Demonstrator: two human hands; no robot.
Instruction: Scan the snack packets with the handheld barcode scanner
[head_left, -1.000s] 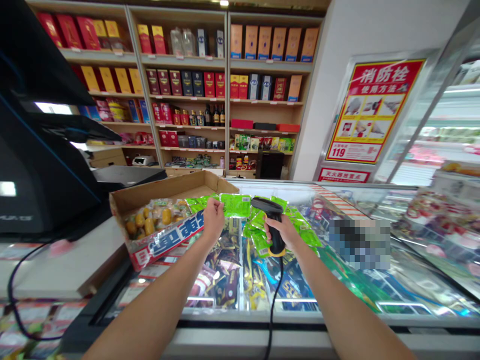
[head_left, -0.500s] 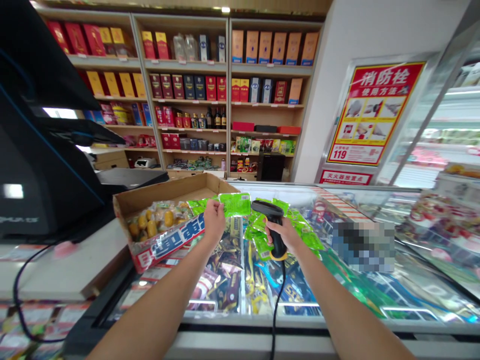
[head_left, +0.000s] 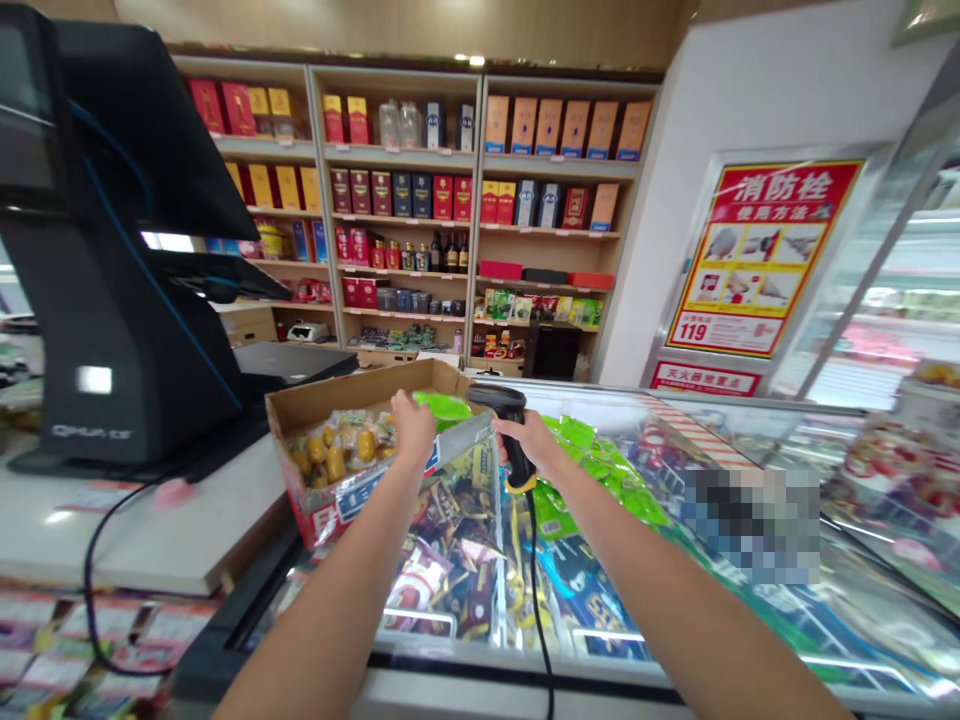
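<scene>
My left hand (head_left: 414,425) is closed over the open cardboard box (head_left: 360,383), fingers curled at the left end of a shiny green packet (head_left: 444,408). The packet lies low behind the box's front wall. Small clear-wrapped yellow-brown snacks (head_left: 337,452) fill the left part of that box. In my right hand (head_left: 531,442) is a black handheld barcode scanner (head_left: 501,398), its head pointing left towards the packet. A cable runs down from its handle. Right of the scanner, a pile of similar green packets (head_left: 600,462) rests on the glass top of the freezer.
The chest freezer (head_left: 442,655) holds several kinds of packaged goods under glass. A black checkout terminal (head_left: 142,330) stands on the white counter (head_left: 150,545) at left, with a loose black cable (head_left: 90,580). Behind are shelves (head_left: 405,225) of boxed bottles.
My left hand has moved the green packet left and down to the box. My right hand and the scanner have shifted left, away from the pile. The view has tilted up slightly.
</scene>
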